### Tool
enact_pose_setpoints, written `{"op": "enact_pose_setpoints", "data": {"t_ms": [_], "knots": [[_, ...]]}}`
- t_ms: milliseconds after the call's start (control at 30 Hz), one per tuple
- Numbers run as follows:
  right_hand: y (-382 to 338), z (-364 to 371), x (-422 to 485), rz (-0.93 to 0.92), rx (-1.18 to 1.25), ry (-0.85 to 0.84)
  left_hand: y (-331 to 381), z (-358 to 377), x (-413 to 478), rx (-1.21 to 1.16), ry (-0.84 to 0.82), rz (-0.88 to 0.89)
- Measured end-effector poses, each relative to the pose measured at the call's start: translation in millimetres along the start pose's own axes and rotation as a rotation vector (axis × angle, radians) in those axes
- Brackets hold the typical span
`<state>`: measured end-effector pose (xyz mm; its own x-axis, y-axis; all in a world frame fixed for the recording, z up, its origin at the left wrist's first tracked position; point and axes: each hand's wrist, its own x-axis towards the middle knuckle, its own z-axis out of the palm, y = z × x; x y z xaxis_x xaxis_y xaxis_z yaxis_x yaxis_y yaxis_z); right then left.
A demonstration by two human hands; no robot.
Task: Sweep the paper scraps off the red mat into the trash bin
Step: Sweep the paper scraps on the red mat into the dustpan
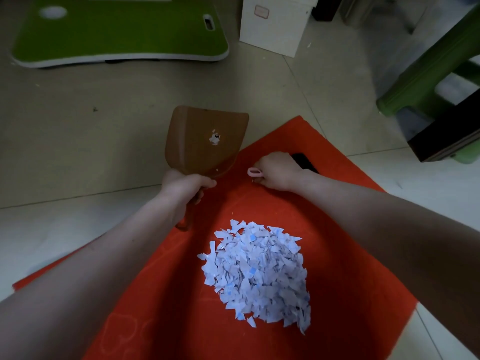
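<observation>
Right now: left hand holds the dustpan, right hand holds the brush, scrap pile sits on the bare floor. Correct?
Not quite. The head view shows the scrap pile lying on the red mat, not on the bare floor. The rest holds: the left hand grips the dustpan by its handle, and the right hand holds the brush.

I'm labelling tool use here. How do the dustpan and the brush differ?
The dustpan is broad, brown and mostly visible; the brush shows only a pink loop and dark bristles past the right hand. The dustpan reaches over the floor; the brush is over the red mat. The dustpan carries a few scraps; the brush none. Each is gripped by one hand.
</observation>
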<state>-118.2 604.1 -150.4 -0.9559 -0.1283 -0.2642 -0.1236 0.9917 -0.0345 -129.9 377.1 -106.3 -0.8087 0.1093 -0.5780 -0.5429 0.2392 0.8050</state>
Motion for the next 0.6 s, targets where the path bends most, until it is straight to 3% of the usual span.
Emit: {"op": "enact_pose_setpoints", "data": {"t_ms": [267, 500, 600], "knots": [[-12, -15, 7, -0.342, -0.404, -0.039, -1, 0, 12, -0.015, 0.006, -0.009], [-17, -10, 9, -0.305, -0.474, -0.096, -4, -2, 14, -0.006, 0.0, -0.031], [-10, -10, 7, -0.175, -0.251, -0.079, -3, -2, 11, -0.016, 0.008, -0.016]]}}
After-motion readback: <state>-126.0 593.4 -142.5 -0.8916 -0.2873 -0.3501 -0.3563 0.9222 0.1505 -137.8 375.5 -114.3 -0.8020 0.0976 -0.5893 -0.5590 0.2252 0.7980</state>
